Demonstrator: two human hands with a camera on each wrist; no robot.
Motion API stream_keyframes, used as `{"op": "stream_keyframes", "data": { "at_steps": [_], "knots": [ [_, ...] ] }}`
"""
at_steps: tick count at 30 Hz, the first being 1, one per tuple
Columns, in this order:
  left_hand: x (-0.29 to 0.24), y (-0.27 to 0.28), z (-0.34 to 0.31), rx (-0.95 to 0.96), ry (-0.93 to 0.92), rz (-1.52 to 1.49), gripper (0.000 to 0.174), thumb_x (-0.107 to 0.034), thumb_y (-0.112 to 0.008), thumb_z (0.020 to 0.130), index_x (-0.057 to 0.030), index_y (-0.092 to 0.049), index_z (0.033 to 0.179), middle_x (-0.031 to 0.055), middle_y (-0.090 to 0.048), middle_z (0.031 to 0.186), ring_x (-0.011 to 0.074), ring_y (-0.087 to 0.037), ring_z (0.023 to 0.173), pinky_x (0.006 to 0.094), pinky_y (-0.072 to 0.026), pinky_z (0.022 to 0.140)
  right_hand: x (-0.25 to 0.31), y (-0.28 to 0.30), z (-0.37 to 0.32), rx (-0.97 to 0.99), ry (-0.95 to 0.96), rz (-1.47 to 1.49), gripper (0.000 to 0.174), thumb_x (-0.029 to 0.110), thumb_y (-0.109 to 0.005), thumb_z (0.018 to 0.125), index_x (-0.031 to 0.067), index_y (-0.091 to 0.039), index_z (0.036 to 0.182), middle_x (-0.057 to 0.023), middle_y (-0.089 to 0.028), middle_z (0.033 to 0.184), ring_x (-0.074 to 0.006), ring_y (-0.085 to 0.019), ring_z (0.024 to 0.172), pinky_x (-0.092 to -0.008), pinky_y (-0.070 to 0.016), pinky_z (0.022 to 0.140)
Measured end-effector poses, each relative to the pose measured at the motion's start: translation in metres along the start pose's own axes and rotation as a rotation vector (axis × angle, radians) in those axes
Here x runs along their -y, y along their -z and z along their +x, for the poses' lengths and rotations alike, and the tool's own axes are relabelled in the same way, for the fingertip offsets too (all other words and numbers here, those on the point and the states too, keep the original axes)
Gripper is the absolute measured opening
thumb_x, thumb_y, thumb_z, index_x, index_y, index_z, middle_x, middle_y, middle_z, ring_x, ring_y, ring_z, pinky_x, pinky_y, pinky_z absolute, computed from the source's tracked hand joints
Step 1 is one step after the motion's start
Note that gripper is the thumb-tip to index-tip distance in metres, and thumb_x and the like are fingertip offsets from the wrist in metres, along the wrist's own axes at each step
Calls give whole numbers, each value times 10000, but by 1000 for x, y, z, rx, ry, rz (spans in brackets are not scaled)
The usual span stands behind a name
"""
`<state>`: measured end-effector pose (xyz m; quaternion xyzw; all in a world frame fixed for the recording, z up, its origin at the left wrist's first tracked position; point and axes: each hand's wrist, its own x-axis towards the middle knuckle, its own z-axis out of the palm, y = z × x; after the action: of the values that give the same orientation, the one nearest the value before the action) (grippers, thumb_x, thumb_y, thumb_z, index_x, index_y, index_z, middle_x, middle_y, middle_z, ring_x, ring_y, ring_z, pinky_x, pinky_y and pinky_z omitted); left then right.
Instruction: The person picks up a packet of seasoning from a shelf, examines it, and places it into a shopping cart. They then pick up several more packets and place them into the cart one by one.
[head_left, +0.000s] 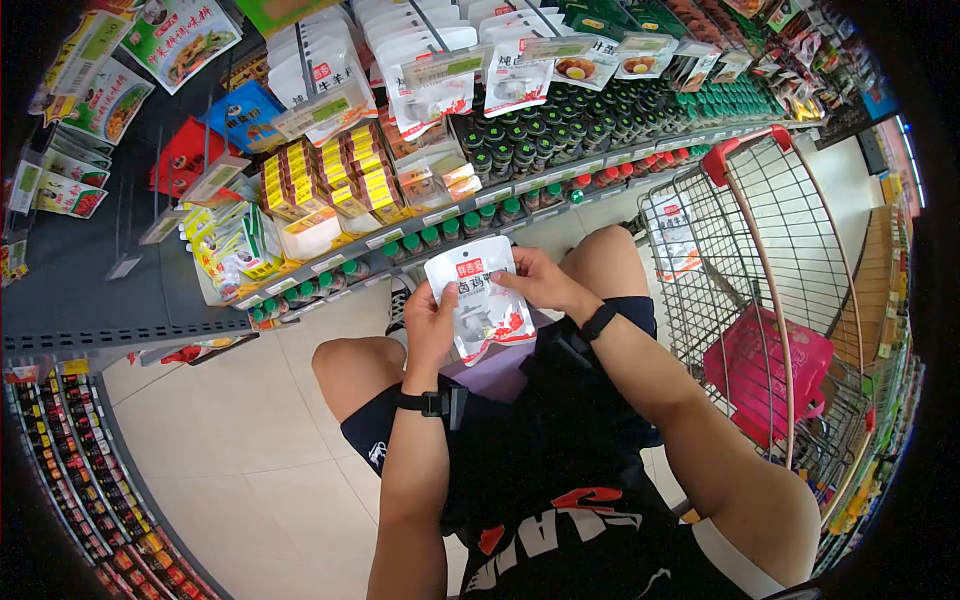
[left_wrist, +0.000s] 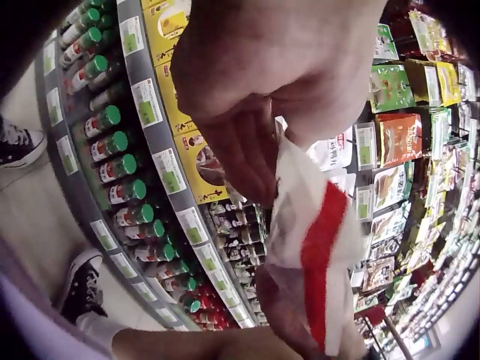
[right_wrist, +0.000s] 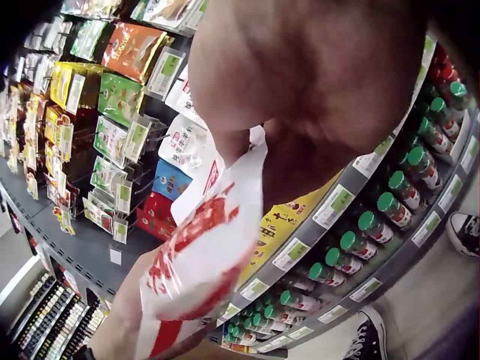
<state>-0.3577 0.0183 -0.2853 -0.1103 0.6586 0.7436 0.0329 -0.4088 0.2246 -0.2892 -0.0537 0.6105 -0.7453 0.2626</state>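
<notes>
Above the person's lap, both hands hold a white seasoning packet point(head_left: 483, 315) with a red label, dark characters and a red pattern along its lower edge. The left hand point(head_left: 430, 328) pinches its left side, thumb on the front. At the upper right edge the right hand point(head_left: 548, 282) grips it, thumb also on the front. In the left wrist view the packet point(left_wrist: 322, 247) is seen from its edge, with the left hand point(left_wrist: 277, 67) over it. Its lower part point(right_wrist: 199, 262) looks glossy in the right wrist view, below the right hand point(right_wrist: 307, 82).
A shelf ahead carries hanging white packets point(head_left: 430, 95), yellow boxes point(head_left: 355, 170) and dark-capped jars point(head_left: 540, 130). Green-capped bottles point(head_left: 430, 237) line the lower shelf. To the right stands a shopping cart point(head_left: 740, 250) holding a pink bag point(head_left: 770, 365) and another white packet point(head_left: 672, 235).
</notes>
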Motion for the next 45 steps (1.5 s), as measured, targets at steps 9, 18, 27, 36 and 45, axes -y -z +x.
{"op": "stream_keyframes", "data": {
  "at_steps": [9,18,27,36,45],
  "knots": [
    [-3,11,3,76,22,-66,177,-85,-600,985,15,-660,1118,45,-712,979,72,-627,831,243,-500,751,-5,12,0,-5,6,-78,165,88,-605,982,-25,-693,1063,-17,-708,905,-49,-607,750,-242,-510,661],
    [-9,16,5,168,-20,68,169,27,-539,964,14,-661,1079,64,-694,986,101,-641,863,251,-513,793,12,13,-3,41,93,-111,286,-89,-551,896,-25,-702,1131,-90,-726,1051,-121,-654,943,-267,-526,833],
    [-12,12,4,204,-23,43,258,127,-486,906,8,-676,1033,59,-688,986,112,-636,883,246,-501,814,14,14,-7,117,160,-116,382,-175,-490,822,-14,-719,1081,-96,-726,1069,-142,-665,971,-276,-526,864],
    [-16,12,2,193,-24,-67,219,74,-549,891,11,-689,1047,55,-693,989,122,-639,889,263,-504,813,10,15,-6,66,115,-167,322,-117,-536,815,-15,-725,1055,-85,-735,982,-107,-661,869,-250,-532,764],
    [-12,6,1,126,8,-32,183,-128,-665,961,27,-687,1056,37,-708,918,66,-635,800,230,-512,698,7,10,-6,1,54,-266,229,190,-676,958,-19,-725,1039,-21,-703,838,-46,-584,704,-241,-485,593]
  ]
}}
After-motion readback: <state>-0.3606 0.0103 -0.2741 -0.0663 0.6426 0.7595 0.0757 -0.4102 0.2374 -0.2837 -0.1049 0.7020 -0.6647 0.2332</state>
